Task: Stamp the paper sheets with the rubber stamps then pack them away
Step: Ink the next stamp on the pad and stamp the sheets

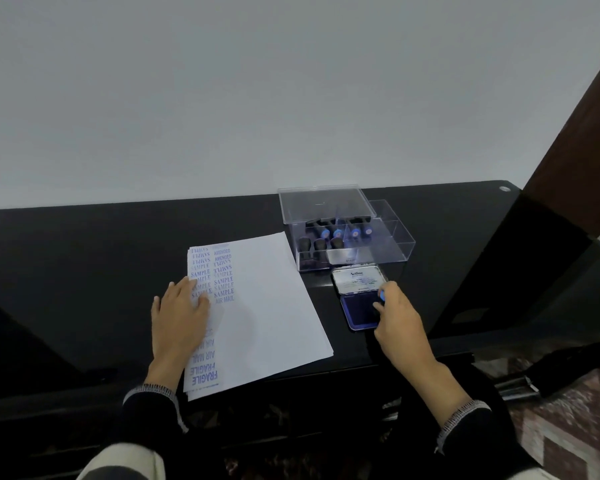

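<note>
While left hand [182, 315] flattens paper sheets [257, 313], right hand [399, 317] grips stamp [382, 295], over ink pad [359, 310]

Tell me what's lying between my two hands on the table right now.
In the head view, the stamped paper sheets span most of the gap between the left hand and right hand, then a bare strip of black table before the open ink pad.

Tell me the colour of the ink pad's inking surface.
Dark blue; the open ink pad shows it best in the head view.
</note>
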Demonstrator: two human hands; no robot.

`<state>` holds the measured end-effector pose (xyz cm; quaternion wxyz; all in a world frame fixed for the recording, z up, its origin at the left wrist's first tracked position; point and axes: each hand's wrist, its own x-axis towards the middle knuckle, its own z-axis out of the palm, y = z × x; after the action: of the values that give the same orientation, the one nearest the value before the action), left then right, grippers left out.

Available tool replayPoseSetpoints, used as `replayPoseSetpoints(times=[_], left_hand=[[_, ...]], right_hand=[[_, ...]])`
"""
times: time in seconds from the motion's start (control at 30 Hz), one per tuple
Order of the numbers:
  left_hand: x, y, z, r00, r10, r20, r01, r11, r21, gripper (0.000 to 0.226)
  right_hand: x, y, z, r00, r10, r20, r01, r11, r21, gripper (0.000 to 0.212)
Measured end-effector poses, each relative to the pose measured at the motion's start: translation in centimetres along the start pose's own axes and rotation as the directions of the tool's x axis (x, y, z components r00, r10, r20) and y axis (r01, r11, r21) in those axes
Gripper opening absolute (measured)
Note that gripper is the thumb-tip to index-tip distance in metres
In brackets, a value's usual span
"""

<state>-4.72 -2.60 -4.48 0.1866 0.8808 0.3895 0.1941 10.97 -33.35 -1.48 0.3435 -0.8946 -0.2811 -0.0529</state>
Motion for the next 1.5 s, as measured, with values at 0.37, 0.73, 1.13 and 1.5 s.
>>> replayPoseSetpoints(times=[0.37,0.73,1.13,1.5], left_hand=[[-0.2,0.0,-1.6,0.996,0.026,0.086,-0.002,0.963,-0.269,0.03],[-1.0,-1.4,-2.3,0.988,0.147,0.044,-0.124,0.934,-0.334,0.029],[-0.6,-1.8,-1.7,0.987,0.161,-0.018,-0.16,0.949,-0.273,0.022],[-0.6,-2.0,-1.6,0.984,0.177,0.004,-0.168,0.945,-0.28,0.023]], right_hand=[[0.7,-9.9,2.7,0.993,-0.065,0.096,0.025,0.93,0.368,0.035],[1.9,-14.8,12.6,0.956,-0.238,0.169,0.151,0.899,0.411,0.018],[2.9,-14.8,15.4,0.926,-0.294,0.238,0.184,0.9,0.396,0.028],[2.8,-14.4,15.7,0.916,-0.316,0.246,0.237,0.923,0.302,0.032]])
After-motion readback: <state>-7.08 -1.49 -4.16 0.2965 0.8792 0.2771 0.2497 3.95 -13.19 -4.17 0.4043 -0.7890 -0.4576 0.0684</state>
